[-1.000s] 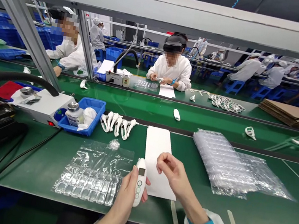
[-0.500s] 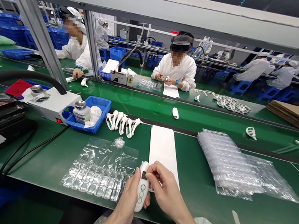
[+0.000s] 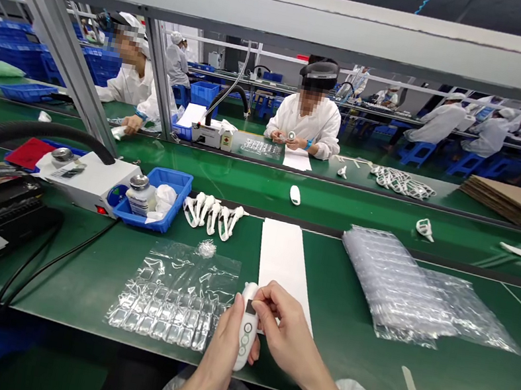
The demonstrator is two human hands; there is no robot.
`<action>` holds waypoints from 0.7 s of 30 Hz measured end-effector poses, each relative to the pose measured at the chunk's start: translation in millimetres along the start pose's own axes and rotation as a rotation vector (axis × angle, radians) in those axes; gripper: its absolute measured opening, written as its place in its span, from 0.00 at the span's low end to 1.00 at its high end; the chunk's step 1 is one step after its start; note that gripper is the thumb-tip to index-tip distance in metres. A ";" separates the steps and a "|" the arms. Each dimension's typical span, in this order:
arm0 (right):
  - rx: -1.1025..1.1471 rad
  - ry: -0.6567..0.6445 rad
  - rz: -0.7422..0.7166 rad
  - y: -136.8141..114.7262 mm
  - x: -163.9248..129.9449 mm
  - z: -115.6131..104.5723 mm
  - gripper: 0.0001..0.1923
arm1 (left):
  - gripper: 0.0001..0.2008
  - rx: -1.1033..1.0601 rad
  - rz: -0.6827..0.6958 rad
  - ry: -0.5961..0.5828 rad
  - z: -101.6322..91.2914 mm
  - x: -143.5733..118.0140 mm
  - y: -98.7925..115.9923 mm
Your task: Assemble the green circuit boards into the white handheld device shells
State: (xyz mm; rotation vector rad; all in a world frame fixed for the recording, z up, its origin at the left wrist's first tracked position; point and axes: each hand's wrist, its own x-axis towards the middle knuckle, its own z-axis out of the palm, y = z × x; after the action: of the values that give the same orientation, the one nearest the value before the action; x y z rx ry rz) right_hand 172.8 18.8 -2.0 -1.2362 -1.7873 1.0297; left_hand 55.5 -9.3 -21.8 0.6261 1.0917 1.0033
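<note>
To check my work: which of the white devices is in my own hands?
The device with three round buttons, held in your left hand, right hand at its dark screen; white pieces on the green belt lie beyond both hands.

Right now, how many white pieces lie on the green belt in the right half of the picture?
3: an oval piece beyond the white paper, a pointed piece beyond the plastic sheets, and a long piece farthest right.

"what's over the bench's (image 3: 351, 366) near edge?"
"a white device (image 3: 245, 338) in the left hand (image 3: 225, 337), the right hand (image 3: 286, 326) pinching at its screen (image 3: 249, 306)."
"and the far edge?"
"blue tray (image 3: 178, 203), white parts (image 3: 214, 212)."
</note>
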 end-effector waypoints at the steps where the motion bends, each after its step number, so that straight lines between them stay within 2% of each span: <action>1: 0.021 0.008 0.017 0.6 0.2 1.6 0.08 | 0.28 0.032 0.025 0.008 0.3 -0.3 -0.1; 6: 0.443 -0.015 0.214 10.5 3.3 12.0 0.10 | 0.23 0.197 0.147 -0.012 -3.1 2.9 -0.6; 8: 0.507 0.008 0.195 11.7 4.6 12.4 0.11 | 0.24 0.208 0.147 -0.040 -5.9 5.0 -0.1; 11: 0.346 0.044 0.027 3.1 4.7 6.3 0.08 | 0.24 0.243 0.136 -0.091 -9.9 5.1 1.7; 14: 0.196 -0.092 -0.116 -9.8 6.9 -4.5 0.09 | 0.26 0.365 0.130 -0.124 -13.8 0.3 6.8; 17: 0.193 -0.201 -0.114 -6.3 22.5 -20.6 0.13 | 0.27 0.501 0.164 -0.030 -18.8 -5.0 20.7; 19: 0.162 -0.117 -0.060 11.0 46.1 -37.3 0.16 | 0.29 0.534 0.229 0.040 -24.4 -7.6 35.1; 20: 0.135 -0.040 -0.029 23.4 62.0 -48.0 0.19 | 0.30 0.536 0.249 0.060 -28.2 -8.7 42.8; 21: 0.073 0.104 0.017 37.3 80.0 -59.9 0.21 | 0.30 0.540 0.257 0.077 -32.6 -9.9 50.1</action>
State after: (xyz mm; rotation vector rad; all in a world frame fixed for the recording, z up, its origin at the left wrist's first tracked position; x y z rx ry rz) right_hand 217.3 115.8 -1.0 -1.2390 -1.6482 1.0123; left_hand 6.6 2.2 12.0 1.1954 1.3886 0.9558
